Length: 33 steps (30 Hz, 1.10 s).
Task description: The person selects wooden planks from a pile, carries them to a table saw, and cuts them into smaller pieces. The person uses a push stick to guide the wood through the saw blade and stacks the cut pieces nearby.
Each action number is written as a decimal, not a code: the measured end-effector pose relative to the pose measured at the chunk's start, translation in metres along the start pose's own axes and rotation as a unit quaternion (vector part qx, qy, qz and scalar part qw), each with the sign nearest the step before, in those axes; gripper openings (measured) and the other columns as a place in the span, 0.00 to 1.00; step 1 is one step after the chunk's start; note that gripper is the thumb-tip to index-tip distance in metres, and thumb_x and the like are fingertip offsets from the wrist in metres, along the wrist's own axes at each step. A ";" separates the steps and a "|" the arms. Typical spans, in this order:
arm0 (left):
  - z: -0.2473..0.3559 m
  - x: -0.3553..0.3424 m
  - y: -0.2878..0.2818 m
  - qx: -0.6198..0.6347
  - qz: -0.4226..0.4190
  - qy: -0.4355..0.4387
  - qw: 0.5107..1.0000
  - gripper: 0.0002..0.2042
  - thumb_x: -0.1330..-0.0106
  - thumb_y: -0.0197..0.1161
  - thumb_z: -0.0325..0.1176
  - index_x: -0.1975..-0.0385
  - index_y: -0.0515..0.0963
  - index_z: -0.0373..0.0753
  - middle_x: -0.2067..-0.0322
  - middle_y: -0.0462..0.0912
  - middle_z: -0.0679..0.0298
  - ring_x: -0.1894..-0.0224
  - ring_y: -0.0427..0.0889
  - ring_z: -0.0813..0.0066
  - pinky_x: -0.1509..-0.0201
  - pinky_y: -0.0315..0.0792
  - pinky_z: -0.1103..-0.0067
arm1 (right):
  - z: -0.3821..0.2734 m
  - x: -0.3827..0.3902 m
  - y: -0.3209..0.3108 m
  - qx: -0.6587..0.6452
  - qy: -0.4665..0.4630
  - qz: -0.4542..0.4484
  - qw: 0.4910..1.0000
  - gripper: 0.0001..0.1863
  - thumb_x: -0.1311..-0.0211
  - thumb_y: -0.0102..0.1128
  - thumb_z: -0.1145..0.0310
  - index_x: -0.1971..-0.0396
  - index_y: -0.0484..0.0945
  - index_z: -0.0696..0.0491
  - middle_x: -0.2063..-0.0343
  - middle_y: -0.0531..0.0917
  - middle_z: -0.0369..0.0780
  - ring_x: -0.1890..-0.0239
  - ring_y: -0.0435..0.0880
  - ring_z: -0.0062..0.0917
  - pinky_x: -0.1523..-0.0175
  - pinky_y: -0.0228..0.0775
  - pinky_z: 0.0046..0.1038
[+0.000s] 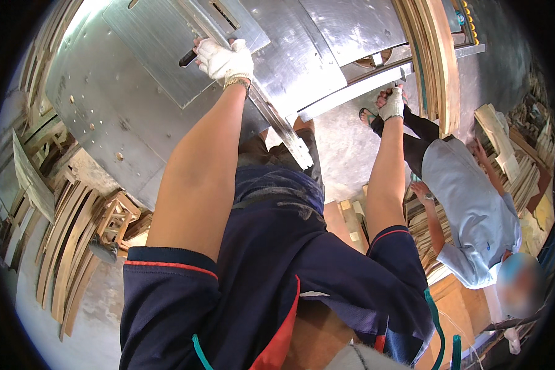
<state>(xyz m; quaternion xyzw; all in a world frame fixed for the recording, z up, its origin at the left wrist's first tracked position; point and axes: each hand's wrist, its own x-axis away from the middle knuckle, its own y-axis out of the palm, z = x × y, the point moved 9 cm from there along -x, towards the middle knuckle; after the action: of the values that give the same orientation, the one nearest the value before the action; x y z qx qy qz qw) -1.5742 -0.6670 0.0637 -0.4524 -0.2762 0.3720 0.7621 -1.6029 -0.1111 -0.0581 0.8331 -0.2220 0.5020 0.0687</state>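
My left hand [223,60], in a white glove with a watch at the wrist, is closed on a long metal rail [271,113] lying across a steel machine table [129,132]. A black handle [188,58] sticks out beside its fingers, over a raised plate with a slot. My right hand [390,103], also gloved with bare fingertips showing, is curled at the right end of a bright metal strip [348,94] on the table's near edge. What is inside its fingers is too small to make out.
A co-worker in a grey shirt [462,197] stands at the right by stacked boards [530,160]. Long timber strips [435,61] lie beyond my right hand. Curved wooden pieces [68,246] and a small wooden frame [120,216] are at the left. A concrete floor [339,160] shows below the table edge.
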 end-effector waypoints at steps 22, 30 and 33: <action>-0.116 0.056 -0.049 -0.129 -0.083 0.252 0.956 0.37 0.30 0.55 0.50 0.24 0.56 0.40 0.23 0.51 0.52 0.21 0.47 0.48 0.20 0.40 0.54 | 0.157 -0.040 0.004 -0.104 0.050 -0.016 0.993 0.38 0.31 0.39 0.28 0.53 0.75 0.52 0.58 0.81 0.43 0.57 0.79 0.36 0.59 0.72 0.40; -0.125 0.061 -0.062 -0.183 -0.074 0.265 0.944 0.38 0.32 0.57 0.50 0.24 0.57 0.40 0.23 0.51 0.49 0.21 0.47 0.45 0.20 0.39 0.53 | 0.246 0.009 0.145 0.043 0.020 -0.136 0.990 0.27 0.28 0.51 0.47 0.47 0.77 0.57 0.60 0.86 0.45 0.64 0.86 0.34 0.62 0.78 0.37; -0.120 0.057 -0.058 -0.182 -0.082 0.264 0.944 0.39 0.33 0.57 0.49 0.25 0.57 0.38 0.23 0.51 0.47 0.21 0.47 0.44 0.20 0.38 0.52 | 0.259 0.001 0.146 -0.003 0.040 -0.153 0.987 0.26 0.28 0.52 0.48 0.47 0.77 0.57 0.61 0.86 0.45 0.64 0.86 0.34 0.62 0.78 0.37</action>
<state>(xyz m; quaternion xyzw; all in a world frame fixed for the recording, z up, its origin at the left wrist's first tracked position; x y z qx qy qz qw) -1.4326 -0.6971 0.0682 -0.6413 -0.1642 0.1190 0.7400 -1.4582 -0.3288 -0.1989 0.8362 -0.0910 0.5178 0.1562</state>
